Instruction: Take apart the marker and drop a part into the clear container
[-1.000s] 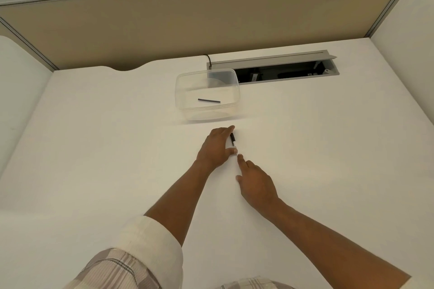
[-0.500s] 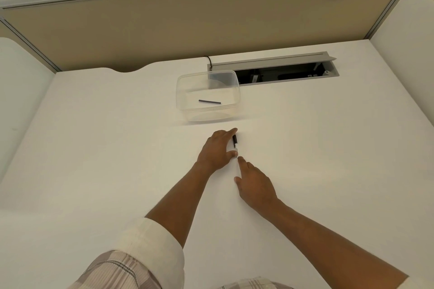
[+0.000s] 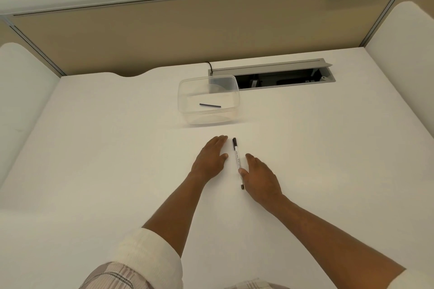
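Marker [image 3: 237, 159] lies on the white desk [image 3: 94, 148] between both hands. Left hand [image 3: 211, 159] is flat and holds nothing; right hand [image 3: 260, 177] is relaxed, thumb touching the marker. Clear container [image 3: 231, 94] stands near, holding a dark stick [image 3: 210, 105].

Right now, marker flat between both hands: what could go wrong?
The marker lies loose on the smooth desk; only the right hand seems to touch it, so it may roll. The open cable slot beside the clear container could swallow a dropped part.
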Available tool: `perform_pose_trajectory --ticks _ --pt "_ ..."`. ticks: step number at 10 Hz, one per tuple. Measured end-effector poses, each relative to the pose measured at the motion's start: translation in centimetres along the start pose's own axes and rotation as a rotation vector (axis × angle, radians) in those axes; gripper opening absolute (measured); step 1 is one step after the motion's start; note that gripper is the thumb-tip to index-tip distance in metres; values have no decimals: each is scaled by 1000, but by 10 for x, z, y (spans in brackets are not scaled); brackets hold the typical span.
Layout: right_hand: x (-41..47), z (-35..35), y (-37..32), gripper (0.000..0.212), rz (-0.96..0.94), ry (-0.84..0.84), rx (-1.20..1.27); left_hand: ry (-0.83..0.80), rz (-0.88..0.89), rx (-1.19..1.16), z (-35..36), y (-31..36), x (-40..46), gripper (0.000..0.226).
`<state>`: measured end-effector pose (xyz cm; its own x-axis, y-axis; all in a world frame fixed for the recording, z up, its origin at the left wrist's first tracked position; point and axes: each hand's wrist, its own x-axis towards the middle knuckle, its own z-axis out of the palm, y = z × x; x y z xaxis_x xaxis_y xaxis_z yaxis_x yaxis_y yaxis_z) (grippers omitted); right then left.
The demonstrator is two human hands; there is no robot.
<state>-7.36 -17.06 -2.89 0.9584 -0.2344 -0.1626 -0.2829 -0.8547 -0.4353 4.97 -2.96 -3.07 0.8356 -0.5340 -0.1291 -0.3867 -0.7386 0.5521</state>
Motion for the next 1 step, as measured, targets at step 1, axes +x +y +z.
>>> perform_pose_trajectory --ticks 1 --pt "10 -7 11 46 12 124 -102 56 -58 13 3 -12 -13 59"
